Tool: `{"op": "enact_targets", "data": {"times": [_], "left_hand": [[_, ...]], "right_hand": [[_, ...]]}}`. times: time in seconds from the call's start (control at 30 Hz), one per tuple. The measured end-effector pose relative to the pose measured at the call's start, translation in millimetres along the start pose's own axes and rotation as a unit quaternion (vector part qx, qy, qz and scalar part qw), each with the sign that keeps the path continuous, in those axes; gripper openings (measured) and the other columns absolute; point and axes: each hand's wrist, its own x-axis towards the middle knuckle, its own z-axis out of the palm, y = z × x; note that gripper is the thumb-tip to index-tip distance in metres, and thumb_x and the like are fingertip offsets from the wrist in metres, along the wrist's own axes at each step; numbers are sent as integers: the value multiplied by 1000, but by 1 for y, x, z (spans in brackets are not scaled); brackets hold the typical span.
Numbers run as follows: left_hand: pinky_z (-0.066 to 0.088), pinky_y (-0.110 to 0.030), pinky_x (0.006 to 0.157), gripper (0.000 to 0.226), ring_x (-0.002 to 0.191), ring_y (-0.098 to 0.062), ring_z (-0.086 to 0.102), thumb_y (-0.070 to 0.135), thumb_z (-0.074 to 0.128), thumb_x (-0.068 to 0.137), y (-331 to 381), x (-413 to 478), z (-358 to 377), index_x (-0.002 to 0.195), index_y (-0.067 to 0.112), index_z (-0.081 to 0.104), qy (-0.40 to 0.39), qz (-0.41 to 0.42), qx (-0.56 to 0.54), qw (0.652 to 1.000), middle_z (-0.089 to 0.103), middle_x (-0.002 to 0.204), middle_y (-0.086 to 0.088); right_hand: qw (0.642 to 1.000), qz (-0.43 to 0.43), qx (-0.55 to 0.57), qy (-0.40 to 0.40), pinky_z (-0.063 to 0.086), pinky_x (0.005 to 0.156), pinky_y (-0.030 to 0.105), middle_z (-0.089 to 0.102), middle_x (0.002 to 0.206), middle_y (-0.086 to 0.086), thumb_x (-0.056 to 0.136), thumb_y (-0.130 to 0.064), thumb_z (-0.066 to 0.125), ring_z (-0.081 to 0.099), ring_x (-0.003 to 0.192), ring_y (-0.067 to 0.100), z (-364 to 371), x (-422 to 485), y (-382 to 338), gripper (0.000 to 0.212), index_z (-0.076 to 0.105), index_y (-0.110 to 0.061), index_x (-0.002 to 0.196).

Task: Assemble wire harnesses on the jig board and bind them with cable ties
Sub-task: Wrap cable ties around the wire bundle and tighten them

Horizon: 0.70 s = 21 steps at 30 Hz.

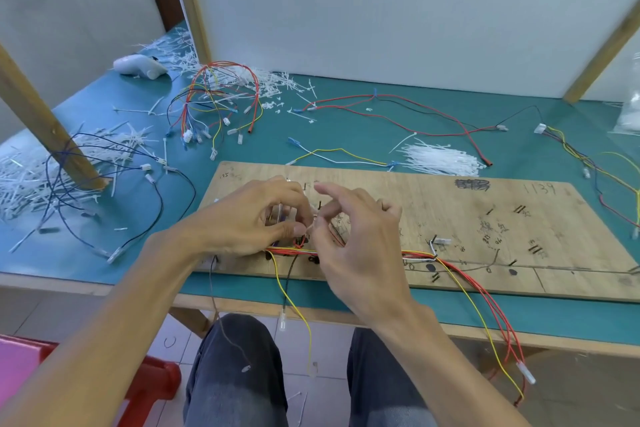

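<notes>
A wooden jig board [485,205] with black pegs lies on the green table. A bundle of red, yellow, white and black wires [420,255] runs along its near edge, with ends hanging off the table front. Over the board's left part, my left hand [256,218] and my right hand [353,243] meet above the bundle. Both pinch a thin white cable tie [309,227] between thumb and fingers. The tie's loop and the wires under it are mostly hidden by my fingers.
A pile of fresh white cable ties [440,160] lies behind the board. Finished harnesses [218,104] and loose wires sit at the back left and right. Cut tie scraps [31,177] litter the left side around a wooden post [45,121]. A white controller [138,66] lies far left.
</notes>
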Motion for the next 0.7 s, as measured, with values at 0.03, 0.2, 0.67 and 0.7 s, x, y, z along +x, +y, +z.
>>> {"op": "enact_targets", "data": {"times": [0.03,0.2,0.67,0.7], "left_hand": [[44,-22,81,11,97,-13,57,23,75,96,-1,-1,0,97,34,73,2,3,2,1000,64,99,13],[44,-30,84,10,97,-16,51,14,74,94,2,-4,3,95,24,74,12,19,39,999,62,103,10],[45,-40,96,4,109,-16,52,25,75,95,-5,-11,11,94,29,74,80,20,2,997,55,106,12],[44,-39,96,3,109,-15,53,27,74,96,-5,-11,11,95,30,74,80,22,1,997,56,105,13]], "right_hand": [[1000,-7,-2,1,28,93,29,65,93,-18,91,-15,71,59,98,5,-2,4,-3,42,66,-30,131],[999,-9,6,-48,41,99,46,68,85,-20,90,-11,72,63,95,6,-11,16,-12,37,68,-30,121],[980,23,-147,-133,23,83,39,68,75,-23,95,-76,37,53,91,-1,-7,12,-2,52,71,-40,84],[980,15,-153,-123,22,81,39,67,74,-22,96,-75,38,52,90,0,-7,11,-1,51,70,-38,84]]}}
